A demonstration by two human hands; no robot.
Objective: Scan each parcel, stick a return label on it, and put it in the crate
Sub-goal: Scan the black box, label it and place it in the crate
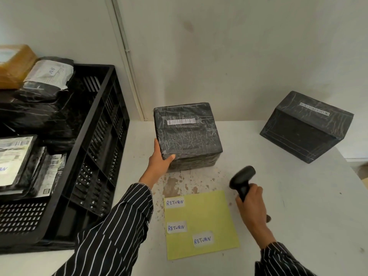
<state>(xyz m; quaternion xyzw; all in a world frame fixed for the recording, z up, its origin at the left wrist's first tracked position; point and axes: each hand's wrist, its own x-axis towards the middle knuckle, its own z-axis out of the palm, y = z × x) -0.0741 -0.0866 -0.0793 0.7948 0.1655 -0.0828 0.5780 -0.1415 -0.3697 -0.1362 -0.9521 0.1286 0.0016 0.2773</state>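
Observation:
A black wrapped parcel (188, 136) with a white barcode strip on top stands on the white table (298, 196), in the middle. My left hand (160, 160) grips its near left corner. My right hand (252, 204) holds a black barcode scanner (242, 181), whose head points toward that parcel from a short way in front of it. A second black parcel (306, 126) with its own barcode sits tilted at the far right. A yellow sheet (207, 216) near me carries three white RETURN labels (174, 202). The black crate (95, 148) stands at the left.
The crate holds several wrapped parcels (45, 80), some bearing printed labels, and a tan box (14, 64) at its far left. A white wall runs behind the table. A stained patch marks the tabletop between the middle parcel and the yellow sheet.

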